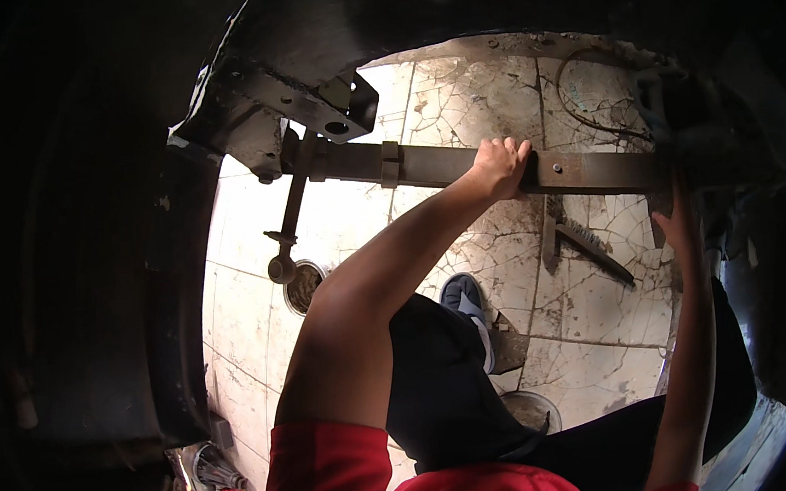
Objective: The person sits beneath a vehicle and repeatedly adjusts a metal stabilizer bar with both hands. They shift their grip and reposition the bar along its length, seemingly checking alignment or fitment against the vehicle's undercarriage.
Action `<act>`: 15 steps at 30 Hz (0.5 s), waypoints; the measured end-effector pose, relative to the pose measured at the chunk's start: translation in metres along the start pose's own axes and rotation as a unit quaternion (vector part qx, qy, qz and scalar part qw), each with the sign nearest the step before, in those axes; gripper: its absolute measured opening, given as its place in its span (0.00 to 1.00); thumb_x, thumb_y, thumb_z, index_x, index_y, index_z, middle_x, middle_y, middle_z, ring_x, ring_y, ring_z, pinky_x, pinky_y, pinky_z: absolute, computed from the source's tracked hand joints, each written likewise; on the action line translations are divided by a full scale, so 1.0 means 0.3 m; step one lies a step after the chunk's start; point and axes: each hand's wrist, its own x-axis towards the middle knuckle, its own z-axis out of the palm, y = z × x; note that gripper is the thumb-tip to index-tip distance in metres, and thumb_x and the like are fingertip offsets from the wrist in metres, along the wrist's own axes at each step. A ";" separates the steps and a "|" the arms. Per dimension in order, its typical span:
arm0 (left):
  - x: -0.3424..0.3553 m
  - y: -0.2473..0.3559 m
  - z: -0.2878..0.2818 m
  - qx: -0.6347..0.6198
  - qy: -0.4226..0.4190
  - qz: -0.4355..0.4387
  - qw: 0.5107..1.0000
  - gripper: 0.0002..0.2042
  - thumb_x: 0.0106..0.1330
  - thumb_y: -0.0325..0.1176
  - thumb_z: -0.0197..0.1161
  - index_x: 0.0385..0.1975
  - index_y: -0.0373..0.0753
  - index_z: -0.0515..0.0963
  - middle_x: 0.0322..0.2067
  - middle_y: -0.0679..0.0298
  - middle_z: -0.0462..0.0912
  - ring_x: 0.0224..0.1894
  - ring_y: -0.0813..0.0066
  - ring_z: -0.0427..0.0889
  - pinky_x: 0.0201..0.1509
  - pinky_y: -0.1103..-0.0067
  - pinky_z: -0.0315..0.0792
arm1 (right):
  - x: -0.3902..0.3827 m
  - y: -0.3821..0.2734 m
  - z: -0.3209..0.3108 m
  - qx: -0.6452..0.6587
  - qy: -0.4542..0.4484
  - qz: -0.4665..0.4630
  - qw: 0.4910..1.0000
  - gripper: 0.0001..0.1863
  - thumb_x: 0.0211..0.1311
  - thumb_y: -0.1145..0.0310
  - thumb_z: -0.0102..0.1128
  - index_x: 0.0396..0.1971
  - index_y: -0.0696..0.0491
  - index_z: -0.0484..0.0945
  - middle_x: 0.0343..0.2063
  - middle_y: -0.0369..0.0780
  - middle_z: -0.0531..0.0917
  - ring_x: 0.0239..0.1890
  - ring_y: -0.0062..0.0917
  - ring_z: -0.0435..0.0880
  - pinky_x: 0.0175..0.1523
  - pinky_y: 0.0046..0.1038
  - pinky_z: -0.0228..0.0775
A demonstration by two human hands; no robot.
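Note:
A long flat steel bar, which looks like a leaf spring (442,162) with clamps round it, runs across the view beneath dark vehicle parts. My left hand (501,169) is closed over the bar near its middle, fingers on its far side. Close to the bar's right end, my right hand (680,221) reaches up with its thumb apart; its fingers fade into shadow, so its grip cannot be made out. A link rod (294,202) with a rounded end hangs below the bar's left part.
A black metal bracket (345,111) juts out above the bar's left end. On the cracked tile floor (602,326) lie a wire brush (597,252) and a dark flat piece (550,236). Round containers (304,289) (532,408) stand near my shoe (464,297). A thin hose (564,94) curls at the back.

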 end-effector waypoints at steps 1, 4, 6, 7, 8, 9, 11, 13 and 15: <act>-0.001 0.003 -0.006 0.000 -0.004 0.003 1.000 0.53 0.52 0.67 0.71 0.69 0.34 0.58 0.56 0.49 0.76 0.56 0.53 0.79 0.56 0.63 0.74 | 0.026 0.019 0.001 -0.005 -0.006 -0.001 1.000 0.57 0.48 0.77 0.75 0.77 0.43 0.50 0.74 0.47 0.58 0.75 0.44 0.58 0.74 0.39 0.58; -0.001 -0.002 -0.005 -0.008 -0.017 0.000 1.000 0.52 0.53 0.66 0.71 0.69 0.35 0.57 0.56 0.49 0.75 0.57 0.53 0.78 0.58 0.62 0.73 | 0.023 -0.054 -0.013 0.012 -0.050 0.069 0.996 0.58 0.47 0.76 0.76 0.76 0.44 0.50 0.74 0.47 0.58 0.75 0.44 0.59 0.73 0.39 0.60; -0.008 -0.012 0.005 -0.018 -0.019 -0.006 1.000 0.52 0.53 0.66 0.71 0.69 0.36 0.57 0.56 0.49 0.75 0.58 0.53 0.77 0.58 0.62 0.72 | 0.010 -0.087 -0.039 0.000 -0.047 0.075 0.996 0.58 0.47 0.77 0.76 0.77 0.44 0.49 0.75 0.46 0.57 0.75 0.44 0.59 0.73 0.39 0.60; -0.005 -0.012 0.005 -0.020 -0.016 -0.007 1.000 0.52 0.53 0.66 0.71 0.69 0.36 0.56 0.56 0.49 0.75 0.59 0.52 0.77 0.59 0.61 0.72 | -0.007 -0.085 -0.032 -0.009 0.012 -0.011 1.000 0.57 0.48 0.80 0.74 0.77 0.42 0.49 0.76 0.44 0.56 0.74 0.44 0.60 0.72 0.39 0.63; -0.001 -0.006 0.006 -0.021 -0.014 -0.003 1.000 0.52 0.53 0.66 0.71 0.69 0.36 0.57 0.56 0.49 0.74 0.59 0.52 0.77 0.59 0.61 0.72 | -0.027 -0.080 -0.046 -0.019 0.012 -0.011 1.000 0.57 0.48 0.80 0.74 0.77 0.42 0.49 0.76 0.44 0.55 0.74 0.44 0.60 0.72 0.39 0.63; -0.004 -0.009 0.007 -0.022 -0.014 -0.004 1.000 0.52 0.53 0.66 0.71 0.69 0.36 0.57 0.57 0.49 0.74 0.59 0.52 0.77 0.59 0.61 0.72 | -0.039 -0.101 -0.053 -0.025 0.011 -0.014 1.000 0.57 0.48 0.81 0.74 0.77 0.42 0.49 0.76 0.44 0.55 0.74 0.44 0.59 0.72 0.39 0.63; -0.011 -0.012 0.012 -0.023 -0.015 -0.005 1.000 0.52 0.53 0.66 0.71 0.69 0.36 0.57 0.57 0.48 0.74 0.59 0.52 0.77 0.59 0.61 0.72 | -0.045 -0.135 -0.065 -0.020 -0.004 0.001 1.000 0.57 0.48 0.81 0.73 0.77 0.43 0.49 0.76 0.44 0.54 0.75 0.43 0.59 0.73 0.38 0.62; -0.003 -0.001 -0.001 -0.021 -0.011 0.002 1.000 0.52 0.53 0.66 0.71 0.69 0.37 0.57 0.57 0.48 0.74 0.58 0.51 0.77 0.59 0.61 0.72 | -0.050 -0.135 -0.081 -0.003 -0.026 0.043 0.999 0.57 0.48 0.81 0.74 0.77 0.45 0.48 0.76 0.44 0.54 0.75 0.43 0.58 0.74 0.38 0.60; -0.001 -0.005 -0.004 -0.018 -0.010 -0.001 1.000 0.52 0.52 0.66 0.71 0.69 0.37 0.57 0.56 0.48 0.75 0.57 0.51 0.78 0.58 0.61 0.72 | -0.021 -0.112 -0.065 0.010 -0.062 0.098 0.993 0.58 0.48 0.81 0.74 0.77 0.44 0.48 0.76 0.44 0.53 0.75 0.43 0.58 0.75 0.38 0.59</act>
